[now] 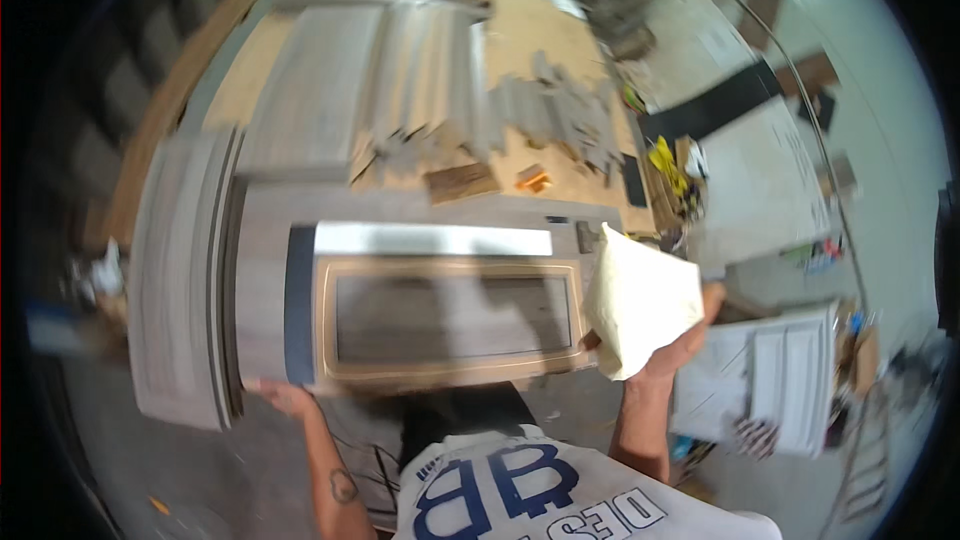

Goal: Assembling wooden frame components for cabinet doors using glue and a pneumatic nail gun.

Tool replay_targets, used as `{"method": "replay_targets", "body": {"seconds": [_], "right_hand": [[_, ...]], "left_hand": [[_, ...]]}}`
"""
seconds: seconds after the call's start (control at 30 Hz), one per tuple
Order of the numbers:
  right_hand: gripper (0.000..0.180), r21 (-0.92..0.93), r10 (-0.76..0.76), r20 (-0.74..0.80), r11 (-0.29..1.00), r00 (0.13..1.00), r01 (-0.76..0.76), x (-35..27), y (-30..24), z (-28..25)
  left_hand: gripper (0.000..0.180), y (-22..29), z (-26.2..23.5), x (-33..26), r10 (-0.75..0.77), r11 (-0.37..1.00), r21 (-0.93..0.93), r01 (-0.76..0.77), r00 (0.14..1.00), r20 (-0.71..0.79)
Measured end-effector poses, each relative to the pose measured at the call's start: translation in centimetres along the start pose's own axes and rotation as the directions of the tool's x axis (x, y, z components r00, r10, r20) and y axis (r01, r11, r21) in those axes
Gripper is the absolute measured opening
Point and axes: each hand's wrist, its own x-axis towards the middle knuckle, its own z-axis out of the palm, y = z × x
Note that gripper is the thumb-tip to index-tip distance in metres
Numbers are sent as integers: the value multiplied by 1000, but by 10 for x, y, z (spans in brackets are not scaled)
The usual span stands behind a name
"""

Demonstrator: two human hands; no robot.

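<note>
A framed cabinet door panel [450, 315], with a light wooden frame around a grey wood-grain centre, lies flat on the workbench in front of me. My left hand [283, 397] rests on the near left edge of the grey board under it, fingers spread. My right hand [672, 352] is raised at the panel's right end and grips a pale cream cloth [640, 300] that stands up from the fingers.
Stacked grey wood-grain boards [180, 280] lie to the left and at the back [330, 90]. Loose grey offcuts [560, 110] and small wood blocks scatter across the plywood bench top [520, 30]. White panelled doors [780, 380] lie on the floor at right.
</note>
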Motion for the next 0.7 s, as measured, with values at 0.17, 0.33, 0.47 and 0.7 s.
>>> {"method": "replay_targets", "body": {"seconds": [0.17,0.33,0.47,0.7], "right_hand": [[65,229,174,-48,960,984,-159,-43,-22,-98],[69,204,-145,-362,952,921,230,0,-58,-101],[77,133,-20,-51,991,998,27,61,-93,-226],[63,2,-118,-358,992,926,127,151,-76,-317]], "left_hand": [[88,-37,-23,26,-32,999,-5,35,965,261],[69,-109,-101,24,-236,940,333,76,849,473],[40,-133,-121,-88,-652,647,749,142,613,447],[51,-52,-103,-196,-544,702,699,-137,531,650]]}}
